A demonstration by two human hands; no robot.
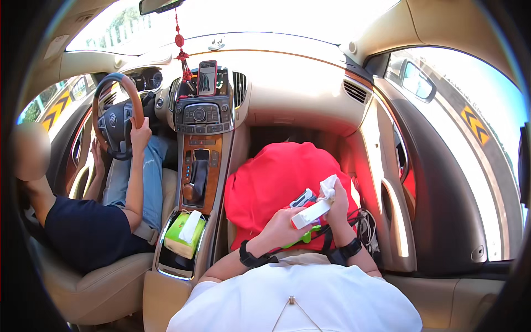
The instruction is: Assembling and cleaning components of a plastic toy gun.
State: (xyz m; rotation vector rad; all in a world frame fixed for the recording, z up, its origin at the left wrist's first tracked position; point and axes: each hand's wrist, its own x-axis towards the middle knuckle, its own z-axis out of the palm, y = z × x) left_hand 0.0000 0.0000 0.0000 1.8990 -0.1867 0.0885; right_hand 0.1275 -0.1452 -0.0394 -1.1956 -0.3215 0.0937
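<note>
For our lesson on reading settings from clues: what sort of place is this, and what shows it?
A car interior, seen from the front passenger's side: a driver's hand grips the steering wheel, a gear lever stands alongside, and a wing mirror shows outside.

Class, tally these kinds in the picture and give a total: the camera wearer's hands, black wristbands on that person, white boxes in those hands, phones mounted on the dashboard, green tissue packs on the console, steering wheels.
Wearer's hands: 2 (left hand, right hand)
Black wristbands: 2
White box: 1
Mounted phone: 1
Green tissue pack: 1
Steering wheel: 1
Total: 8
</note>
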